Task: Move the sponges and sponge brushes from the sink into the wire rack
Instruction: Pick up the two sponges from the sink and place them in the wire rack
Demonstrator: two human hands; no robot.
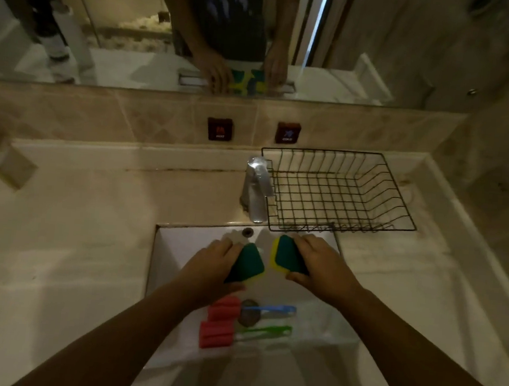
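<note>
Over the white sink, my left hand grips a green-and-yellow sponge, green side up. My right hand holds a second green-and-yellow sponge just below the front edge of the black wire rack. The rack stands with nothing in it on the counter behind the sink, to the right of the tap. On the sink floor lie two sponge brushes with pink foam heads, one with a blue handle and one with a green handle, both under my left forearm's side.
A chrome tap stands at the rack's left edge. The drain sits between the two brush heads. A wall mirror above reflects the person's hands and sponges. Pale counter extends left and right of the sink.
</note>
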